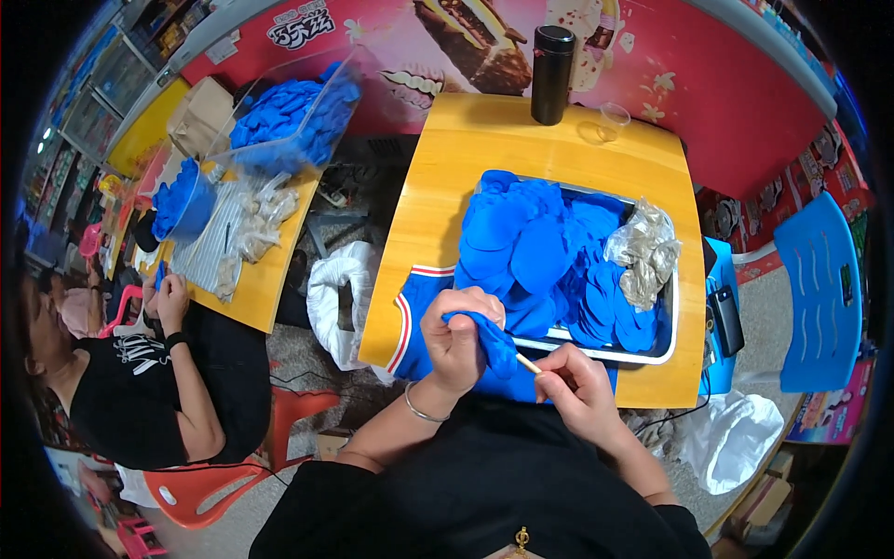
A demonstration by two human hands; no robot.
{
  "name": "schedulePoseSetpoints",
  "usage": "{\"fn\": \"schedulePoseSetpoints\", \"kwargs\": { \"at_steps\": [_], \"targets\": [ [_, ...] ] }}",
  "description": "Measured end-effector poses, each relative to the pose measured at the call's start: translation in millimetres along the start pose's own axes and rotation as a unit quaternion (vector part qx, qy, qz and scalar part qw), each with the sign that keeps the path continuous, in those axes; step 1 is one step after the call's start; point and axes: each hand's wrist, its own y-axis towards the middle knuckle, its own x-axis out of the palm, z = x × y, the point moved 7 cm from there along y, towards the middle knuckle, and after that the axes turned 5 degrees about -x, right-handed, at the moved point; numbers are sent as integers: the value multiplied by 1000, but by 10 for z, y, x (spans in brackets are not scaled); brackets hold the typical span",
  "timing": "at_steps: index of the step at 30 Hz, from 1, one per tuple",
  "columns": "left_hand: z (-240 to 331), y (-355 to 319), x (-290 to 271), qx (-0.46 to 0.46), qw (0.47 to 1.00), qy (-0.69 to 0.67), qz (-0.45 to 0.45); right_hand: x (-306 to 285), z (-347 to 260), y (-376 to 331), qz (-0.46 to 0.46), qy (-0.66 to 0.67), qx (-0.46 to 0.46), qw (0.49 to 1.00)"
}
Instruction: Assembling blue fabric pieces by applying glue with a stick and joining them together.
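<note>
In my left hand (454,347) a soft blue cloth piece (499,354) is gripped, folded over between thumb and fingers. My right hand (579,391) pinches a thin pale stick (528,364), whose far end meets the cloth's lower right edge; whether it goes inside is hidden. Just beyond my hands lies a silver-rimmed tray (672,331) heaped with flat, rounded blue cloth pieces (503,224). A crumpled clear plastic bag with brownish contents (644,252) rests on the tray's right side. Under my forearms, a blue garment with red and white trim (419,303) covers the table's near edge.
On my table (438,140) stand a black bottle (551,79) and a clear cup (610,123). A phone (726,321) and blue chair (818,298) are to the right. White sacks (346,293) flank the table. At left, a person (140,391) works near a clear bin (346,88).
</note>
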Motion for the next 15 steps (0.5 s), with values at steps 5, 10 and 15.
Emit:
{"fn": "schedulePoseSetpoints", "kwargs": {
  "at_steps": [5,10,15],
  "targets": [
    [-23,-49,-63,29,994,101,10,21,69,-18,15,40,22,999],
    [-109,-118,-118,-28,994,90,63,77,91,-3,5,122,21,992],
    [-211,-156,-71,-89,994,16,52,94,104,1,12,158,18,987]
  ]
}}
